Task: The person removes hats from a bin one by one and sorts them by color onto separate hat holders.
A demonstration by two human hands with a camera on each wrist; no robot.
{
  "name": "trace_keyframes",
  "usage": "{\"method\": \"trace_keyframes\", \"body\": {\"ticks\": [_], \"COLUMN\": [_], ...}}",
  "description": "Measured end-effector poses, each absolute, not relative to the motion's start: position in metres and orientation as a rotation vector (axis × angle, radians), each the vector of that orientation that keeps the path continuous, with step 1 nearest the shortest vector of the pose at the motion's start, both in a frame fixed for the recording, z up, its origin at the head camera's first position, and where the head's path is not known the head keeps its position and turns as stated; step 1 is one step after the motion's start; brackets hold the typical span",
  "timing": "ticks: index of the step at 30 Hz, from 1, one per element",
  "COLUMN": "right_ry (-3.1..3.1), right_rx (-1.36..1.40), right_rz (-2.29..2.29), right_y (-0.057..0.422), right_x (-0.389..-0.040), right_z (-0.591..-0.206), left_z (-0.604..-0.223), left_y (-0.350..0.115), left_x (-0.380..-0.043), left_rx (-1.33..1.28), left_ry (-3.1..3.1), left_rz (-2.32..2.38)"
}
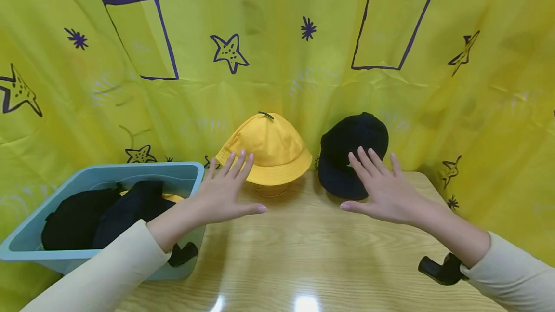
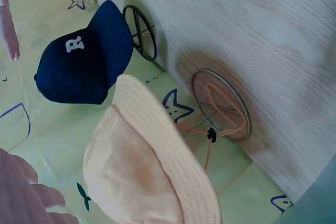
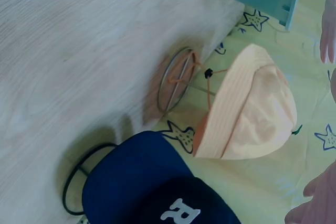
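Note:
My left hand (image 1: 223, 196) is held out in the air, its fingers straight and spread, before the left side of a yellow bucket hat (image 1: 277, 141). That hat has a small green leaf on top and sits on a wire stand (image 2: 250, 124), its cord and black toggle hanging below the brim. In front of a navy baseball cap (image 1: 353, 138) my right hand (image 1: 386, 194) hovers, also spread, partly hiding it in the head view. A white letter R (image 2: 74, 44) marks the cap, which rests on a black wire stand (image 3: 65, 192). Neither hand holds anything.
At the left a blue plastic bin (image 1: 130, 167) contains dark caps (image 1: 82, 215) and something yellow. Behind the wooden table (image 1: 277, 249) hangs a yellow curtain (image 1: 269, 4) with drawn stars and frames. A black wrist device (image 1: 442, 269) sits at the right sleeve.

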State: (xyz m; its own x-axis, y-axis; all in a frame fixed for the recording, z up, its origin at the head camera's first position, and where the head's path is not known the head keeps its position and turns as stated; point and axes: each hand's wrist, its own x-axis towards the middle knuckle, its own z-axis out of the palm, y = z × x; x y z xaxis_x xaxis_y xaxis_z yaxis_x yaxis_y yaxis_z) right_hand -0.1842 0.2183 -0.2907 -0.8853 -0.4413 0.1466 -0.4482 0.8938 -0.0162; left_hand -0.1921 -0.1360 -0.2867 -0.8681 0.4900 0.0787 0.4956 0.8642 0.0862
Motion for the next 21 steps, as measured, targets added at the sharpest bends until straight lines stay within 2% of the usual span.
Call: {"method": "trace_keyframes", "body": {"ticks": [21], "right_ry": [-2.832], "right_rx": [0.773], "right_rz": [0.001], "right_y": [0.197], "right_x": [-0.179], "right_z": [-0.287], "left_z": [-0.276], "left_y": [-0.169], "left_x": [-0.165], "left_rx": [-0.752], "left_ry": [-2.955], "left_rz": [-0.190]}}
